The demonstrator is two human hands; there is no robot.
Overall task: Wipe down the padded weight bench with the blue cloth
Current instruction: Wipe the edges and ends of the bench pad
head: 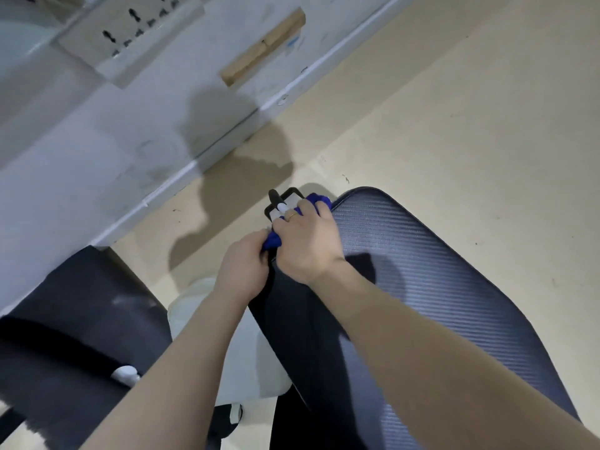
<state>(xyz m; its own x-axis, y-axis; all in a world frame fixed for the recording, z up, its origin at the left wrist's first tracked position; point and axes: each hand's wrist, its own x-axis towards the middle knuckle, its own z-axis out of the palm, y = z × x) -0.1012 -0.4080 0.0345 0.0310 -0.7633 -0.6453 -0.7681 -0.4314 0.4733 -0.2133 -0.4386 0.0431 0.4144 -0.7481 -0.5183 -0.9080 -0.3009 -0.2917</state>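
A: Where is the blue cloth [314, 200] right now?

B: At the far end of the padded weight bench [422, 254], on its left edge. It is bunched up, and both hands are on it. One blue tip shows past the right hand [303, 237], another pokes out between the two hands.

A: How are the fingers placed?

B: The right hand lies over the cloth with its fingers [321, 207] curled down around it, pressing it against the bench edge. A ring shows on one finger. The left hand [243, 266] is clenched around the lower end of the cloth, just beside the right hand, the two nearly touching.

A: And the bench itself?

B: Its top is a dark pad with a ribbed, woven pattern, rounded at the far end. A black metal bracket with a white plate [285, 203] sticks out just beyond the hands.

A: Anything else around?

B: A beige floor [454, 108], a white wall [97, 141] with a socket plate [130, 30] and a wooden block [264, 47], a dark chair seat [65, 319] at the lower left, and a white object [253, 362] under the left forearm; I cannot tell what it is.
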